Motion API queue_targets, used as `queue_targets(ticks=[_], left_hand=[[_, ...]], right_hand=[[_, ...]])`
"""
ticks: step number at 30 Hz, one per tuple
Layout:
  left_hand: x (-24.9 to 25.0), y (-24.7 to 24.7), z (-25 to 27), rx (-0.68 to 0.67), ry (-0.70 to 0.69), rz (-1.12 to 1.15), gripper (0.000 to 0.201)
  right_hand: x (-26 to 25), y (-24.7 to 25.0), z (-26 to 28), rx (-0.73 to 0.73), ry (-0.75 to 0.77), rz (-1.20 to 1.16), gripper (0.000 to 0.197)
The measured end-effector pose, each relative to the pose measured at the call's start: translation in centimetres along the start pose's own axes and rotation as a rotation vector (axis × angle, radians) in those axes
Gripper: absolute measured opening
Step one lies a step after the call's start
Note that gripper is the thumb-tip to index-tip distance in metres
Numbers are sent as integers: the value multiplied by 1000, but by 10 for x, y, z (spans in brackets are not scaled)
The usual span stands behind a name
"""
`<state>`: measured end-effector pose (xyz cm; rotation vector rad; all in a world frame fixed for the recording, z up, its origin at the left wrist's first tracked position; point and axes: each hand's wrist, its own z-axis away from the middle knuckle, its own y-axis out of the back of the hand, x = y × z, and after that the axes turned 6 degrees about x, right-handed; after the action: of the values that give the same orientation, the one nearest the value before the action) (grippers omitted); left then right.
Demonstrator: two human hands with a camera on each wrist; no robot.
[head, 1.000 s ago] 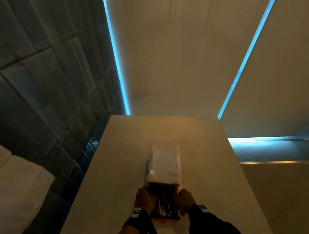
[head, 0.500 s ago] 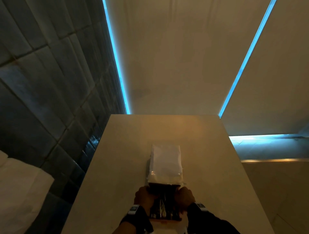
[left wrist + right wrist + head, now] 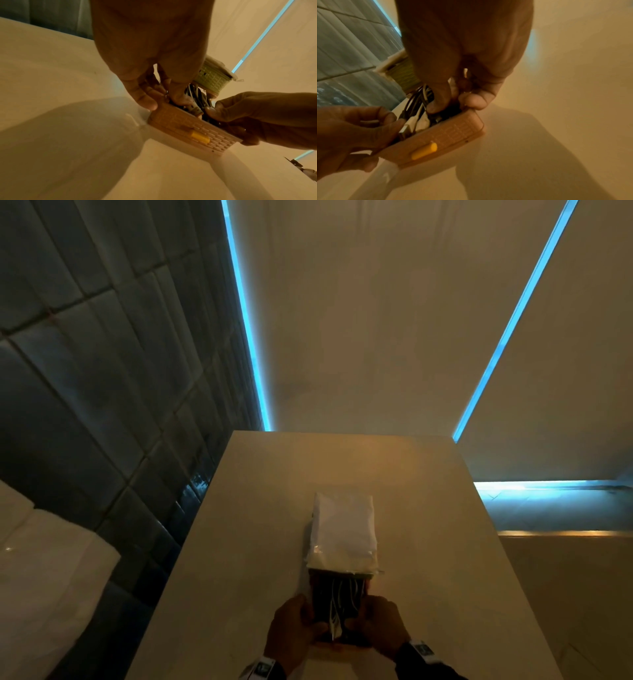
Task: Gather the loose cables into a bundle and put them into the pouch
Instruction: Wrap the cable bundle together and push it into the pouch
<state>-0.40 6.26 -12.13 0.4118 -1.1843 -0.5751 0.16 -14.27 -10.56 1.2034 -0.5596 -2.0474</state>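
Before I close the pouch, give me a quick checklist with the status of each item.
1. Pouch lies open on the table: ok.
2. Cables inside the tray walls: not ok, loops and a plug stand above the rim.
3. Left hand steadies the pouch side: ok.
4. Right hand presses the cables down: ok.
5. Lid free to fold over: cannot tell.

The pale table [image 3: 260,542] bears the pouch [image 3: 342,529] lying flat near its front edge, lid thrown open toward the far side. Cables [image 3: 337,601] lie inside the pouch's near half, not on the table.
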Motion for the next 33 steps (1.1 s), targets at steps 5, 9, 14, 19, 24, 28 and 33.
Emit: queue_targets(ticks=[5, 9, 14, 19, 24, 28, 33], left_hand=[[-3, -1, 7, 11, 96, -82, 45], [-4, 0, 8, -38, 245, 67, 49], [-5, -2, 9, 6, 276, 191, 42], [4, -2, 9, 76, 199, 230, 30], [12, -5, 2, 170, 168, 258, 26], [14, -8, -6, 225, 44, 189, 21], [28, -3, -16, 181, -8, 180, 24]], right_hand=[[6, -10, 9, 115, 2, -64, 35], [13, -10, 12, 131, -163, -96, 51], [16, -9, 8, -51, -302, -102, 64], [8, -5, 4, 40, -279, -104, 45], [2, 0, -1, 92, -304, -176, 38], [-1, 0, -4, 143, -305, -353, 26], [-5, 1, -3, 173, -295, -565, 26]])
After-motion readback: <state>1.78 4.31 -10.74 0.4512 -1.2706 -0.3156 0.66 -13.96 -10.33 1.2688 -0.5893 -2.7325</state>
